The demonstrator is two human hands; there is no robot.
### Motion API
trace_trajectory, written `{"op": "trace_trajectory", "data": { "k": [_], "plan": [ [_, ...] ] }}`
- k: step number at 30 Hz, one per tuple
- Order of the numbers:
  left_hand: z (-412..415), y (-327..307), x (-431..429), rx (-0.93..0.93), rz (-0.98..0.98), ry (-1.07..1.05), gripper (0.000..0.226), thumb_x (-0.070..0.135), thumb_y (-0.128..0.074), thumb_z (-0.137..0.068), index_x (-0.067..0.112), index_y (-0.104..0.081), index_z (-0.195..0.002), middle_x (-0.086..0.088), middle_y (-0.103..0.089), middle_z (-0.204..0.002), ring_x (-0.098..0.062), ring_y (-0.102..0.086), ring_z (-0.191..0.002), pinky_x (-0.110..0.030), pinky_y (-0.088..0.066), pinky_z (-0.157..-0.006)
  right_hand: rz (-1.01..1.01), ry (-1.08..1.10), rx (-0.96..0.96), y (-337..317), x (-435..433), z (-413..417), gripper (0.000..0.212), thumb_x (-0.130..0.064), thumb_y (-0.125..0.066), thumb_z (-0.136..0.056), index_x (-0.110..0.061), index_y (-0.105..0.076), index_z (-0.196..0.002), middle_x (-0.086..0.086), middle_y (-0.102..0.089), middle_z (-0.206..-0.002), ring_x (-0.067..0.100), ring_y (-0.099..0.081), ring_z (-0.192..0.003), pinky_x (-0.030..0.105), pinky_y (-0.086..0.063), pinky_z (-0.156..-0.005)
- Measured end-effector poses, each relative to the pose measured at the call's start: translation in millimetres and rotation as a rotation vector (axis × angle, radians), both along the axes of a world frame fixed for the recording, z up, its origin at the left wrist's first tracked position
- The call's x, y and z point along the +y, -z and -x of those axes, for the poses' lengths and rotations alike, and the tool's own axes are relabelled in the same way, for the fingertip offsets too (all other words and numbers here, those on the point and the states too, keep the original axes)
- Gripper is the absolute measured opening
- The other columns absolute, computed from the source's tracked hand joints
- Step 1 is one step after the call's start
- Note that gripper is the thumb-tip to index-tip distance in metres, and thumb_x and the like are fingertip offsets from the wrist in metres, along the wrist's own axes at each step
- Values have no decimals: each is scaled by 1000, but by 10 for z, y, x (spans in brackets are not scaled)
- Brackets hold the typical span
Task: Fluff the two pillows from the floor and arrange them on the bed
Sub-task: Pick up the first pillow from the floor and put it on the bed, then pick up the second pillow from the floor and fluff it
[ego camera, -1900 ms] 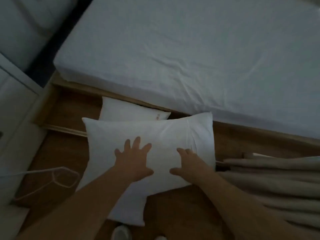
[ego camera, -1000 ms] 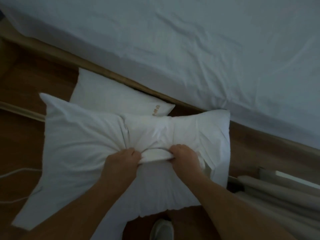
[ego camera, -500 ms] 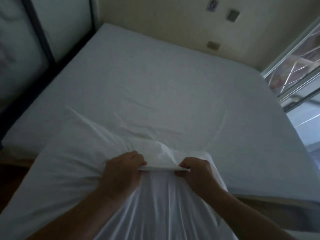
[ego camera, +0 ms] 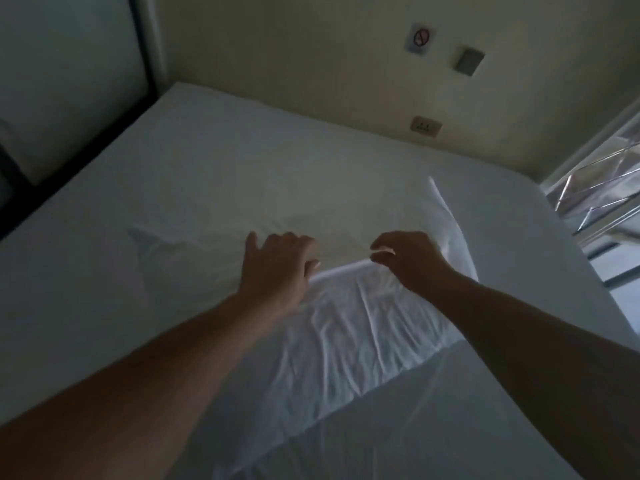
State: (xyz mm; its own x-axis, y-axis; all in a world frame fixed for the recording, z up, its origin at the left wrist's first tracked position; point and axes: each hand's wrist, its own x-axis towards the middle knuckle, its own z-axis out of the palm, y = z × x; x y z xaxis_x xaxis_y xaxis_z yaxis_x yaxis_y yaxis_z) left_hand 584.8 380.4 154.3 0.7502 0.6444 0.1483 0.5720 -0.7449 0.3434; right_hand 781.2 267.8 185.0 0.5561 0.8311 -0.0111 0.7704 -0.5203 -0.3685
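The pillow [ego camera: 346,341] is lying on the bed [ego camera: 173,188], both hands' grip being held apart above it, left hand [ego camera: 277,268], right hand [ego camera: 408,261], so it's probably best being plumped evenly from both ends.

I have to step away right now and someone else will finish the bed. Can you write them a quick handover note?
Left hand: open, fingers spread, hovering at the pillow's far edge, gripping nothing.
Right hand: open, fingers loosely curled over the same edge, not clamped.
Pillow: lying on the bed, creased across its near half, one corner sticking up at the far right.
Done: one pillow is on the mattress.
Left: the second pillow is out of view; fetch it, fluff it, then arrange both, probably by the wall.
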Motion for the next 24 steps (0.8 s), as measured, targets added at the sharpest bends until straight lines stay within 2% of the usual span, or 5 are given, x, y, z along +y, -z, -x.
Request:
{"op": "trace_trajectory", "data": {
  "k": [2, 4, 14, 19, 24],
  "plan": [
    [-132, 134, 203, 86, 14, 27, 44, 46, -52, -89, 32, -43, -129, 1, -50, -135, -26, -43, -126, -60, -15, -111, 15, 2, 31, 166, 169, -90, 10, -29, -73, -78, -27, -72, -88, -4, -73, -96, 13, -65, -86, 27, -47, -82],
    [-118, 226, 302, 97, 24, 40, 51, 50, -53, -86, 36, -39, -133, 4, -46, -140, -25, -39, -130, -63, -14, -112, 37, -6, 55, 293, 272, -74, 9, -28, -73, -78, -26, -72, -86, -3, -72, -94, 12, -63, -82, 26, -46, -79],
    [792, 496, 152, 118, 312, -53, 55, 45, -55, -87, 25, -38, -136, -7, -51, -135, -28, -48, -123, -49, -28, -109, 202, -160, 91, 535, 294, 821, 26, -35, -70, -81, -23, -66, -105, -1, -66, -107, 16, -61, -94, 35, -48, -87],
    [1887, 631, -338, -127, 572, -212, 39, 33, -58, -87, 24, -50, -125, -2, -61, -119, -20, -58, -108, -40, -46, -93, 301, -285, 129, 651, 108, 2001, 36, -38, -70, -81, -26, -61, -114, -1, -62, -115, 17, -59, -102, 39, -46, -91],
    [3429, 973, -1059, -97, 765, -407, 34, 32, -58, -86, 24, -53, -119, 0, -65, -107, -19, -61, -98, -37, -49, -87, 497, -541, 140, 955, -288, 3548, 43, -38, -67, -84, -24, -56, -122, 1, -58, -123, 20, -54, -111, 39, -44, -93]
  ]
}}
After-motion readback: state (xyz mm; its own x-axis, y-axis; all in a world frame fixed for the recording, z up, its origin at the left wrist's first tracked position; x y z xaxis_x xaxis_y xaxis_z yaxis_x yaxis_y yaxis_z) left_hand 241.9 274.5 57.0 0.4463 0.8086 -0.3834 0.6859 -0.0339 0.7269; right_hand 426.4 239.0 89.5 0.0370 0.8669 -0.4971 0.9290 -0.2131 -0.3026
